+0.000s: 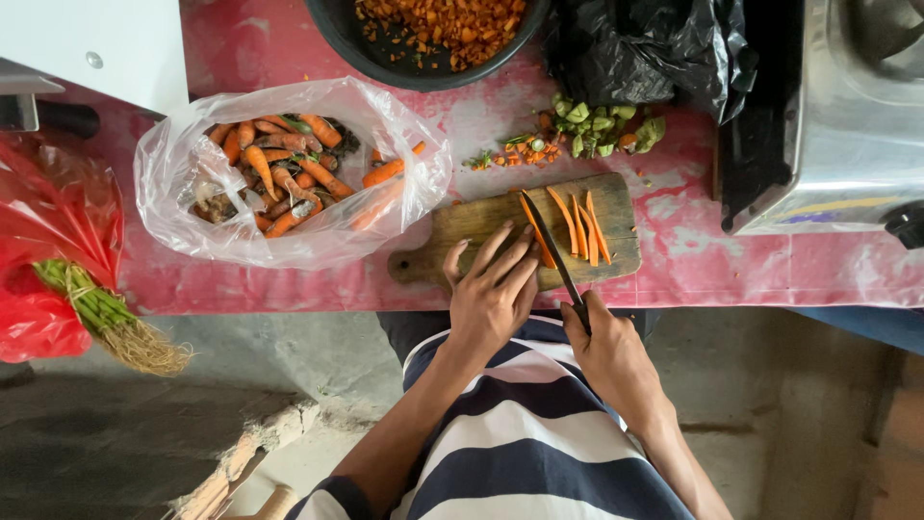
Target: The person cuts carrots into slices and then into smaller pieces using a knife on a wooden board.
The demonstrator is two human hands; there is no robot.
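A small wooden cutting board (472,223) lies on the red-pink table (693,260). My right hand (608,349) grips a dark knife (553,252) whose blade runs lengthwise through a carrot piece (535,229). My left hand (491,294) rests its fingertips on the board and steadies that carrot piece beside the blade. Several long carrot strips (582,226) lie on the board to the right of the knife.
A clear plastic bag of whole carrots (284,169) sits left of the board. A dark bowl of diced carrot (433,34) stands at the back, with green and orange trimmings (592,125), a black bag (645,48) and a metal stove (847,116) to the right. Green stalks in a red bag (58,260) lie far left.
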